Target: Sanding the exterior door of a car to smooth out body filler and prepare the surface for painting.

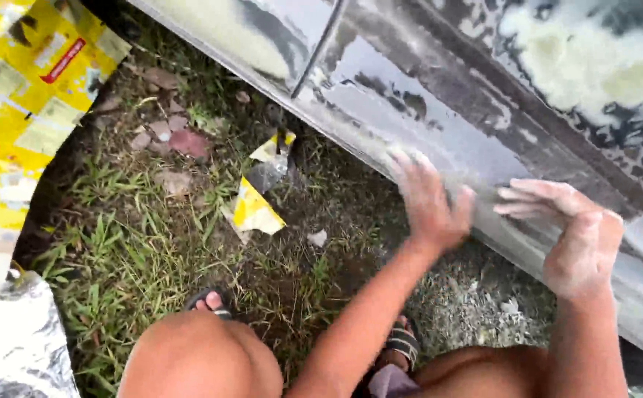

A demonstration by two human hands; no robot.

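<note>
Car body panel [439, 125], grey and patched with pale filler, runs diagonally from the upper centre to the lower right above the grassy ground [137, 250]. Left hand [432, 203] lies flat against the panel's lower edge, fingers spread wide, slightly blurred; whether anything lies under the palm cannot be determined. Right hand [576, 236], dusted white, rests just beside it on the same edge, fingers extended together, holding nothing. Yellow wrapper scrap [255, 210] lies on the grass below the panel. Sandalled feet show near the bottom.
</note>
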